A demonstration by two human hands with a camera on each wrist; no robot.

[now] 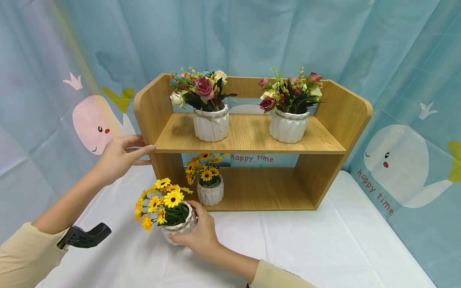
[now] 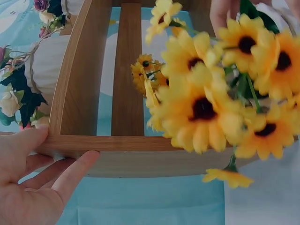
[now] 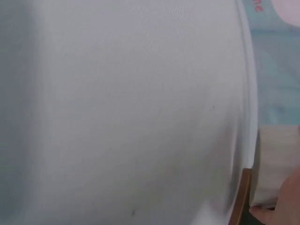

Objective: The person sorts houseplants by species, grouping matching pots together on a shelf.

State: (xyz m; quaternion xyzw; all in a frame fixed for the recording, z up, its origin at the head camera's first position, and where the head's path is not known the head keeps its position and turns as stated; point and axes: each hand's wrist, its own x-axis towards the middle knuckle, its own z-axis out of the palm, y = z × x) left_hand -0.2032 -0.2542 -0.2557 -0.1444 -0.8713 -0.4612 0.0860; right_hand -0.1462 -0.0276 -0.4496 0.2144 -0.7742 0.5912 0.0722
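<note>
My right hand [image 1: 203,232] holds a white ribbed flowerpot [image 1: 181,228] from its right side, thumb low in front and fingers behind. Yellow artificial sunflowers [image 1: 163,202] lean left out of this pot, just before the shelf's left front. The right wrist view catches part of the pot [image 3: 276,161] and hand [image 3: 286,204] at its edge. My left hand [image 1: 120,156] touches the left side panel of a two-tier wooden shelf [image 1: 252,132], its fingers spread over the front edge and outer face. In the left wrist view, the sunflowers [image 2: 204,110] block part of the shelf.
Another potted sunflower [image 1: 210,194] stands on the lower tier at the left. Two white pots of mixed roses, one left [image 1: 211,126] and one right [image 1: 289,127], stand on the upper tier. A white cloth [image 1: 288,248] covers the table; a blue printed curtain [image 1: 263,36] hangs behind.
</note>
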